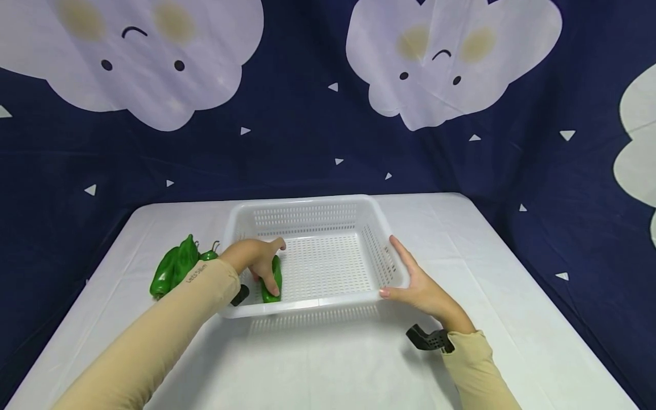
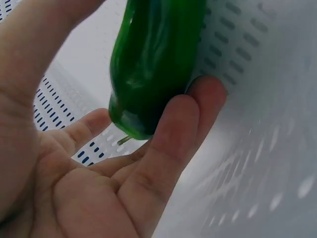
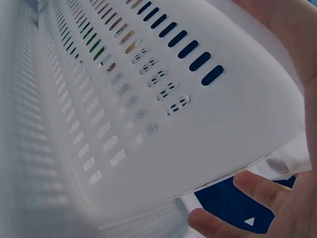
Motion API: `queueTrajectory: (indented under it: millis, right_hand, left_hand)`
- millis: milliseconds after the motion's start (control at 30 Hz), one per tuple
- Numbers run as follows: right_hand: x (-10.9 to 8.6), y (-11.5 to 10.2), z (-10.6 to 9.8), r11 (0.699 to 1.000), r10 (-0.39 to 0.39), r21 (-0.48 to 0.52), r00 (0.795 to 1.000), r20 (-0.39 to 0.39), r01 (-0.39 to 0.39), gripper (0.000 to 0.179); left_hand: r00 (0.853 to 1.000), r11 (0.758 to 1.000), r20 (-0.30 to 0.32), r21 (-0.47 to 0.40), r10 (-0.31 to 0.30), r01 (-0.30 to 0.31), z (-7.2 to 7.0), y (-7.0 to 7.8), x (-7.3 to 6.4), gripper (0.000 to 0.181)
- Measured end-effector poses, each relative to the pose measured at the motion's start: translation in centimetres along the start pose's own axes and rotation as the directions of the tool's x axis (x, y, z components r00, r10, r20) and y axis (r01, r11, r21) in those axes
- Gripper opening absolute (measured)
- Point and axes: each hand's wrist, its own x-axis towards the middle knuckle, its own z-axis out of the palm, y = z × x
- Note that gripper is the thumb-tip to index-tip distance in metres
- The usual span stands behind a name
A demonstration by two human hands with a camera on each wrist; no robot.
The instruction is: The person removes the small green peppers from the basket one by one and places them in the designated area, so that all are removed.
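A white slotted plastic basket stands on the white table. My left hand reaches inside at its left end and holds a green pepper between thumb and fingers. In the left wrist view the pepper hangs stem-down between the fingers, close to the slotted wall; its upper end is cut off. At the front right corner, my right hand grips the basket, thumb at the front rim and fingers along the right side. The right wrist view shows the basket's outer wall beside those fingers.
Several green peppers lie on the table left of the basket, partly behind the left sleeve. A dark blue curtain with white clouds hangs behind the table. Each wrist wears a black camera mount.
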Motion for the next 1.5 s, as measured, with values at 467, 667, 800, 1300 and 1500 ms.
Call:
queueTrajectory:
  millis: [467, 667, 800, 1300, 1500]
  right_hand:
    - [0.0, 0.0, -0.1, 1.000, -0.009, -0.009, 1.000, -0.007, 0.009, 0.113]
    - [-0.1, 0.0, -0.1, 1.000, -0.008, -0.004, 1.000, -0.007, 0.008, 0.114]
    - [-0.1, 0.0, -0.1, 1.000, -0.008, -0.004, 1.000, -0.009, 0.008, 0.113]
    - [0.0, 0.3, -0.1, 1.000, -0.014, -0.004, 1.000, -0.010, 0.014, 0.113]
    - [0.1, 0.3, 0.0, 1.000, -0.009, -0.005, 1.000, -0.005, 0.009, 0.114]
  left_hand:
    - [0.998, 0.996, -0.014, -0.066, 0.059, -0.060, 0.7, 0.0, 0.8, 0.109]
    - [0.998, 0.995, -0.015, -0.076, 0.066, -0.067, 0.7, 0.3, 0.9, 0.104]
    - [0.997, 0.994, -0.022, -0.071, 0.077, -0.078, 0.6, 0.6, 1.1, 0.100]
    - [0.999, 0.999, -0.007, -0.007, 0.054, -0.054, 0.9, 2.0, 1.2, 0.095]
    - [0.998, 0.994, 0.020, -0.097, 0.052, -0.050, 1.2, 2.4, 1.0, 0.093]
